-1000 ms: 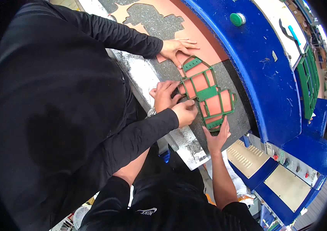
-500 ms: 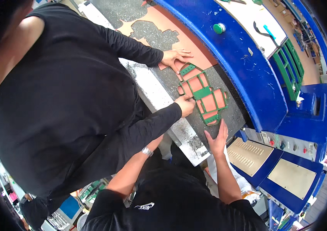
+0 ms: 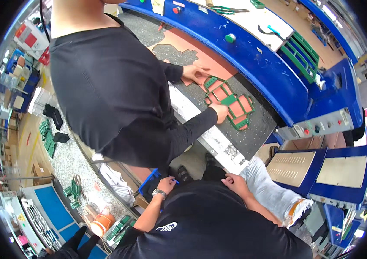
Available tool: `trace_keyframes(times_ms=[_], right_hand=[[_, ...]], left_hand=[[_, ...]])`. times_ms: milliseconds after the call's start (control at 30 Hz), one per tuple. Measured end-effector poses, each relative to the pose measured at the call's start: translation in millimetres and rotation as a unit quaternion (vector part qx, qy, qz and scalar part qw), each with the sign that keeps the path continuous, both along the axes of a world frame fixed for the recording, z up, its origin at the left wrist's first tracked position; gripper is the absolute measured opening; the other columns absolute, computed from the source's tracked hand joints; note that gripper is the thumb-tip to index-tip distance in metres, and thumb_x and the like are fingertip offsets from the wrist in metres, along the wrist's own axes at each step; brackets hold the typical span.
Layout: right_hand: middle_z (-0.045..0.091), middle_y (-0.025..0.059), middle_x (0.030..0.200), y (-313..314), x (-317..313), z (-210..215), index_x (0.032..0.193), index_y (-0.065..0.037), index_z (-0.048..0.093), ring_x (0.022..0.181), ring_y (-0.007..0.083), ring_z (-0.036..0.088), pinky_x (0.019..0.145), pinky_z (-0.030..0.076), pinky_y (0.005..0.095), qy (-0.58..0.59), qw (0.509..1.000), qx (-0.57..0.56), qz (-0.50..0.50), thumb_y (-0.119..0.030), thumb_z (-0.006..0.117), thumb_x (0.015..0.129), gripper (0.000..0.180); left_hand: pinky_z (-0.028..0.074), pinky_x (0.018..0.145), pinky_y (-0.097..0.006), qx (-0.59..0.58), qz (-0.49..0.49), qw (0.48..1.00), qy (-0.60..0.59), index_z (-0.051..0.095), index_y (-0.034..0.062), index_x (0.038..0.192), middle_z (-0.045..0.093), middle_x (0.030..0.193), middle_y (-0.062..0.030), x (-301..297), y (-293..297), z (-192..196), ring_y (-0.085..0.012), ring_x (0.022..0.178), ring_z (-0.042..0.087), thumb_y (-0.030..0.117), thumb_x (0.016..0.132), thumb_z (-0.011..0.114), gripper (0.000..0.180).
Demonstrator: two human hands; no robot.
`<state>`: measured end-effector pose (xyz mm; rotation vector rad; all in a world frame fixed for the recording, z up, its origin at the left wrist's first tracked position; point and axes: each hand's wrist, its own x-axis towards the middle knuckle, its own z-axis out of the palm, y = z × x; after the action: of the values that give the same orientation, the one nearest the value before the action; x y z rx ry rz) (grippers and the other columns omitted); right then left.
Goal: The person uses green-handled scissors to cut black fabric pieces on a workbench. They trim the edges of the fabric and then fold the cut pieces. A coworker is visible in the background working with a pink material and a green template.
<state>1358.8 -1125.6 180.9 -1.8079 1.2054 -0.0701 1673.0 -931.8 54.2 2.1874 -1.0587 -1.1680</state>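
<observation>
My left hand (image 3: pixel 166 184), with a metal watch on its wrist, is drawn back near my waist. Its fingers are loosely bent and nothing shows in them. On the other side of my body my right hand (image 3: pixel 236 184) hovers before my shirt, empty, fingers slightly curled and apart. Farther ahead lies a green-framed cutting die (image 3: pixel 228 100) on the dark speckled board (image 3: pixel 257 138), pink sheet showing through its openings. A co-worker's one hand (image 3: pixel 220 113) grips the die's near edge, and the other hand (image 3: pixel 194 73) rests on the pink sheet (image 3: pixel 218 60) by its far end.
The co-worker in black (image 3: pixel 110 90) stands close on my left. A blue machine beam (image 3: pixel 261 77) curves behind the board, with a button panel (image 3: pixel 317 127) at right. White wrapped material (image 3: pixel 263 185) stands beside my right arm. A speckled table (image 3: pixel 71 159) is at left.
My right hand has left the board by the die and come back to my waist. My left hand has come out from under the co-worker's arm. The view has shifted.
</observation>
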Motion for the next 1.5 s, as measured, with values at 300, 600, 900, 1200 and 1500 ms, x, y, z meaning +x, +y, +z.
trace_keyframes(times_ms=[300,600,900,1200,1500], right_hand=[[0.066,0.017,0.082,17.4,4.5,-17.7,0.096,0.002,0.065,0.079,0.0349,0.065,0.072,0.051,0.0429,0.046,0.986,-0.149,-0.051,-0.027,0.071,0.084,0.032],[0.066,0.0144,0.079,28.9,3.9,-51.7,0.089,-0.002,0.065,0.076,0.03,0.066,0.069,0.051,0.0393,0.034,0.997,-0.067,-0.017,-0.032,0.071,0.084,0.031],[0.066,0.014,0.08,29.2,3.3,-61.5,0.088,-0.002,0.063,0.076,0.0317,0.065,0.07,0.05,0.0396,0.076,0.995,-0.051,0.029,-0.036,0.068,0.085,0.034],[0.068,0.0144,0.086,46.2,11.7,-59.2,0.095,-0.003,0.066,0.083,0.0309,0.067,0.075,0.051,0.0387,0.106,0.993,-0.034,0.04,-0.037,0.067,0.087,0.034],[0.069,0.0149,0.089,53.3,17.7,-44.2,0.099,-0.003,0.067,0.086,0.031,0.067,0.077,0.052,0.0389,0.092,0.995,-0.023,0.025,-0.036,0.067,0.088,0.035]], left_hand=[[0.055,0.072,-0.035,0.117,0.041,0.992,0.026,0.068,0.0055,0.115,0.073,0.092,-0.014,48.1,84.9,-41.8,-0.0242,0.078,0.07,0.031,0.086,0.07,0.038],[0.049,0.055,-0.028,0.13,0.092,0.983,0.086,0.066,-0.0002,0.116,0.07,0.08,-0.0076,47.5,87.9,-16.5,-0.0138,0.06,0.062,0.023,0.088,0.07,0.036],[0.045,0.05,-0.027,0.093,0.135,0.976,0.146,0.065,0.0023,0.117,0.068,0.082,-0.0059,46.0,91.8,-15.0,-0.0131,0.059,0.058,0.022,0.09,0.067,0.033],[0.047,0.051,-0.029,0.105,0.187,0.959,0.183,0.065,0.0032,0.115,0.066,0.079,-0.0061,54.5,126.5,-18.1,-0.0149,0.061,0.06,0.022,0.092,0.066,0.03],[0.047,0.05,-0.029,0.12,0.19,0.961,0.162,0.066,0.0051,0.116,0.067,0.083,-0.0048,53.2,131.5,-25.0,-0.0143,0.061,0.06,0.023,0.092,0.066,0.03]])
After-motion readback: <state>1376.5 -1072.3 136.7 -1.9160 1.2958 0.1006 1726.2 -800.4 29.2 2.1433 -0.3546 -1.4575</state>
